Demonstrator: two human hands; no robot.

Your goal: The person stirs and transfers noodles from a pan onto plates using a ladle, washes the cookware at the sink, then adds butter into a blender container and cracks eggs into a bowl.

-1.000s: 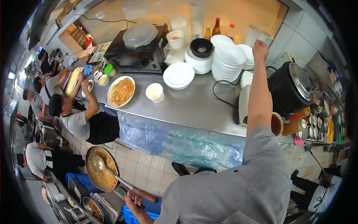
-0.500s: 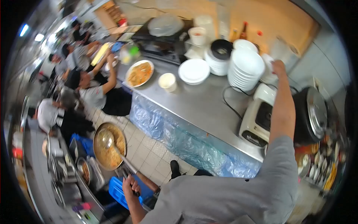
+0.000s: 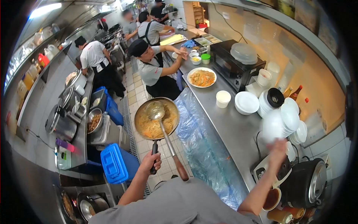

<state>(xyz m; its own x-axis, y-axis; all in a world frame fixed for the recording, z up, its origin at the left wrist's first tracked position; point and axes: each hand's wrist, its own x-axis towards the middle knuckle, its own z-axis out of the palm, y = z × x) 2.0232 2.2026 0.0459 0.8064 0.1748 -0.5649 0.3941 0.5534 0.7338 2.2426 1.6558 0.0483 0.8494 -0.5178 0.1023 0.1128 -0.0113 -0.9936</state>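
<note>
Well — left hand [image 3: 150, 162] clenches pan [image 3: 138, 115]; right hand [image 3: 278, 150] outstretched by bowl [image 3: 271, 128].

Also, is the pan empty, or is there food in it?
Not empty: the pan holds noodle-like food, with a ladle lying over it.

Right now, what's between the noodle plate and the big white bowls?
A white tub, on the counter between the plate and bowls; the head view shows it.

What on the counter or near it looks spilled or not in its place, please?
A small orange scrap lies at the edge of the counter, by the plastic sheet. It looks like dropped food, because it is far from the plate. Nothing else clearly stands out.
</note>
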